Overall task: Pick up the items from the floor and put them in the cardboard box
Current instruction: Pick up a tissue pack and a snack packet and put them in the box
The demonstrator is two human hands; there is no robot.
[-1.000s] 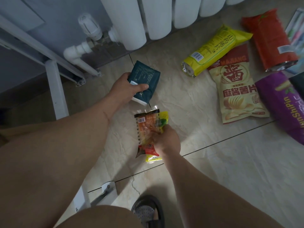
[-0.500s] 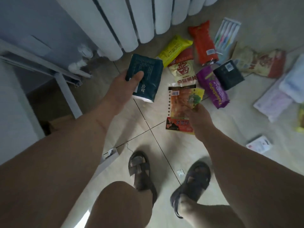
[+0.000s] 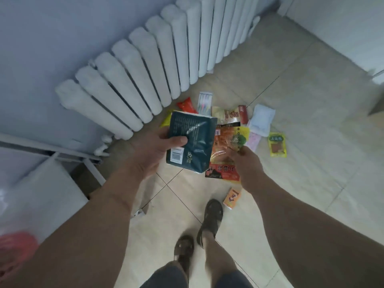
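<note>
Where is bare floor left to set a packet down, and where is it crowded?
Bare tile lies right of the small yellow sachet, toward the white wall. More shows between the orange carton and the right sandal. It is crowded below the radiator, where snack packets and the white pouch cluster behind both full hands.

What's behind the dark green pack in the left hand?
Past the green pack, held by the left hand, floor snacks peek out: a red bag above, a yellow edge at left. The orange packet sits partly behind its right edge. Anything else there is covered.
</note>
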